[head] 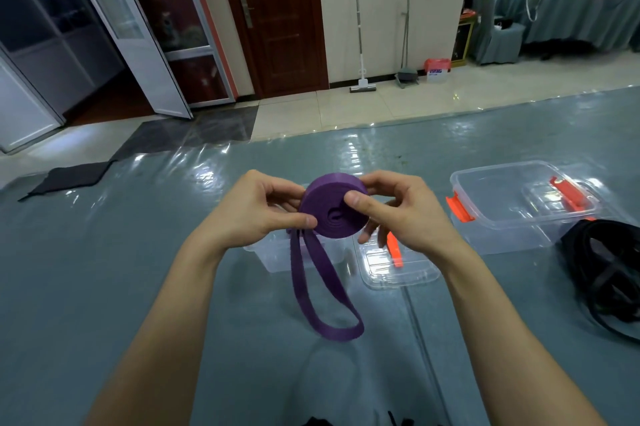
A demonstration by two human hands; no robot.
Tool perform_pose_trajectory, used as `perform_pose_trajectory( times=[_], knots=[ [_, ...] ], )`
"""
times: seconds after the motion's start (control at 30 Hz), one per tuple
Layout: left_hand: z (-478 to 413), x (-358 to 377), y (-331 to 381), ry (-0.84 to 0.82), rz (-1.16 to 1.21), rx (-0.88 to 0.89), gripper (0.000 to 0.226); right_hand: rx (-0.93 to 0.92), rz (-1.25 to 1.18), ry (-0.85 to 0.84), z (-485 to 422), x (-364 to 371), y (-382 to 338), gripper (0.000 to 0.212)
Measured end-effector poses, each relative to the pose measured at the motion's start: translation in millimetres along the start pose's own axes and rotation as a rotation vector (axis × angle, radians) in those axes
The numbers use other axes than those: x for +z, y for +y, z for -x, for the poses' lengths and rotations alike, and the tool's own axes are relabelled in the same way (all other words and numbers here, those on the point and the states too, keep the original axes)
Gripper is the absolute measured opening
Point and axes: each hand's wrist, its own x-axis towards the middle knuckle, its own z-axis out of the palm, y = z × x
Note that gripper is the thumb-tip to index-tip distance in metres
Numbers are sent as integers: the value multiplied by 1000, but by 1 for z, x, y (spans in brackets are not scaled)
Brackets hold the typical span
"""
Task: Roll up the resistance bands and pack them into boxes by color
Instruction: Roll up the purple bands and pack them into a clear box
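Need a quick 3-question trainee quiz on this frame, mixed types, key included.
1. True or false: the purple band is fully rolled up.
2. The black bands lie: A) inside a box B) on the surface, right of the clear box C) on the floor.
3. Fill in: the left hand and right hand both grip the ____.
Key: 1 false, a loop hangs loose; 2 B; 3 purple band.
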Motion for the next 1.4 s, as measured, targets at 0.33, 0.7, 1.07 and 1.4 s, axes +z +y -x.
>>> perform_pose_trajectory(
  times=[0.33, 0.7, 1.07, 1.4],
  knots=[
    [-9, -12, 8, -58, -274, -38, 28, -36, 273, 9, 1, 7, 15, 14],
    [-12, -29, 19, -137, -390, -55, 28, -75, 295, -37, -1, 11, 26, 21],
    [-9, -27, 9, -21, -88, 61, 40, 24, -122, 19, -1, 8, 19, 34],
    [-8, 16, -12, 185, 322, 75, 52, -22, -370, 167, -1, 12, 21, 41]
  ],
)
